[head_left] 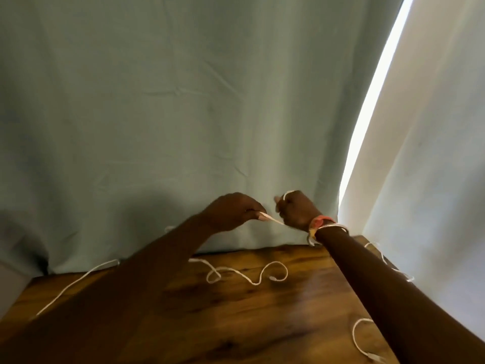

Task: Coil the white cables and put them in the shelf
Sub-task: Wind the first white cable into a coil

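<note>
Both my hands are raised above the far edge of the wooden table (pixel 236 311). My left hand (pixel 233 210) pinches a white cable (pixel 273 219) that runs taut to my right hand (pixel 296 210). My right hand is curled into a fist, with loops of that cable wound over its fingers. A second white cable (pixel 249 278) lies in loose curls on the table below my hands. Another white cable (pixel 76 283) trails across the table's left side. One more white cable (pixel 358 337) lies by the table's right front. No shelf is in view.
A grey-green curtain (pixel 183 114) hangs right behind the table. A pale curtain (pixel 433 166) hangs to the right, with a bright gap of light between them. A thin white cord (pixel 383 258) drapes off the table's far right corner.
</note>
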